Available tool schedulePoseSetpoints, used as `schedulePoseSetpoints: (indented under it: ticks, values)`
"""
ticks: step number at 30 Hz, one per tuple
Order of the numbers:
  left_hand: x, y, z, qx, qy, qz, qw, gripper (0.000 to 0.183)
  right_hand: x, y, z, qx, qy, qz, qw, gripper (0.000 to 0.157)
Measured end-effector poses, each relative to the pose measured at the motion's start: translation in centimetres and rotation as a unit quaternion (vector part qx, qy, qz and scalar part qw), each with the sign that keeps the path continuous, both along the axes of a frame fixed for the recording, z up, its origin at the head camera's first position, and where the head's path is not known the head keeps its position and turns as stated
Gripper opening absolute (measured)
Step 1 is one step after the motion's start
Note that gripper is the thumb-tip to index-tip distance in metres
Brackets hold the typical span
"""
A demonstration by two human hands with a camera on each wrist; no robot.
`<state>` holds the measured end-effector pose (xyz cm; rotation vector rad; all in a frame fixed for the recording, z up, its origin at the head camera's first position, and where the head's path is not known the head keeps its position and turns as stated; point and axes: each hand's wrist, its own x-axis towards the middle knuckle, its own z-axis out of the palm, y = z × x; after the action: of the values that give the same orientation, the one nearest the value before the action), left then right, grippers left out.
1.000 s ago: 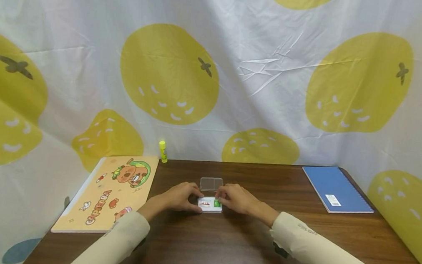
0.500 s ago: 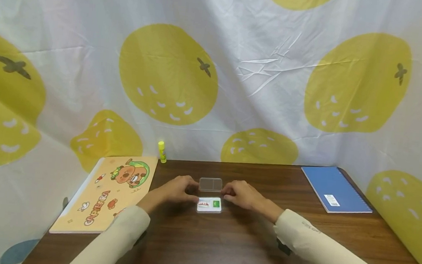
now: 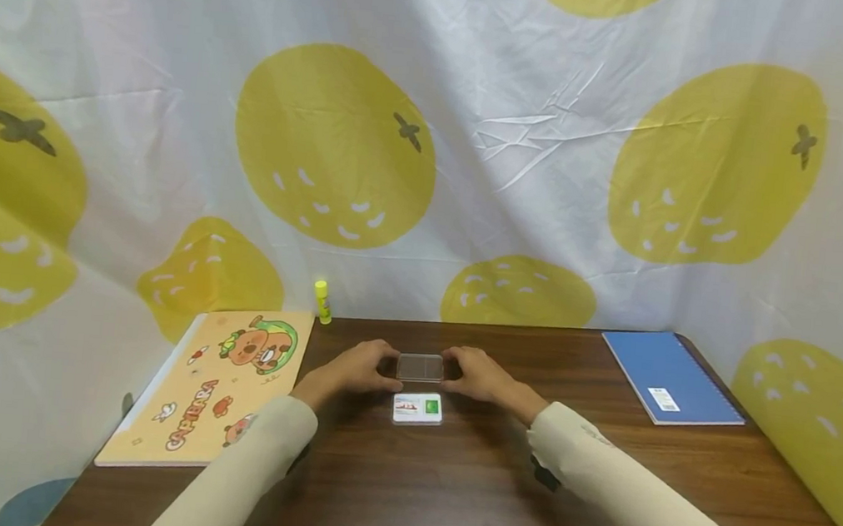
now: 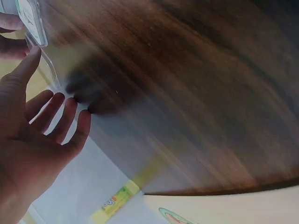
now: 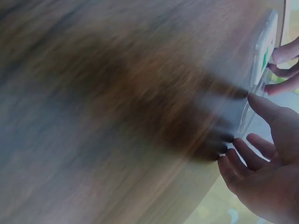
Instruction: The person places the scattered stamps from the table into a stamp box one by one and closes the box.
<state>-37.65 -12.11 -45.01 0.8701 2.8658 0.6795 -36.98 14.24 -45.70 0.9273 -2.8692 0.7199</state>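
Note:
A clear plastic lid (image 3: 421,368) lies flat on the dark wooden table, just beyond a small shallow case (image 3: 417,409) that shows white contents with red and green print. My left hand (image 3: 361,366) holds the lid's left short side, thumb at the near corner and forefinger at the far one. On the opposite side my right hand (image 3: 483,375) has its thumb and fingertips at the lid's right edge. In the left wrist view the thumb (image 4: 30,63) meets the clear rim, the other fingers being spread. The case is untouched.
To the left lies a yellow capybara board (image 3: 207,395). A yellow glue stick (image 3: 323,302) stands at the table's back edge. At the back right is a blue spiral notebook (image 3: 671,377). A fruit-print curtain (image 3: 534,181) closes off the back and sides.
Both hands have left the printed case, where the right fingers were on its green part, and moved away from me to either side of the clear lid. Case and lid stay in place.

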Motion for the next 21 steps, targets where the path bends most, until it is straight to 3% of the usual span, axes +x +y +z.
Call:
schedulePoseSetpoints:
  ticks: [8,14,21]
  values:
    - [-0.2,0.3,-0.2,-0.008,0.002,0.028,0.9996,0.058,-0.3,-1.1,-0.1,0.000,-0.018,0.003,1.000,0.055]
    - [-0.1,0.3,-0.4,-0.005,0.023,0.021,0.9995,0.047,-0.2,-1.3,-0.2,0.004,-0.015,0.006,1.000,0.041]
    - [0.0,0.1,-0.7,-0.011,0.028,0.022,0.9993,0.044,0.1,-1.2,-0.4,0.002,-0.011,0.010,1.000,0.038]
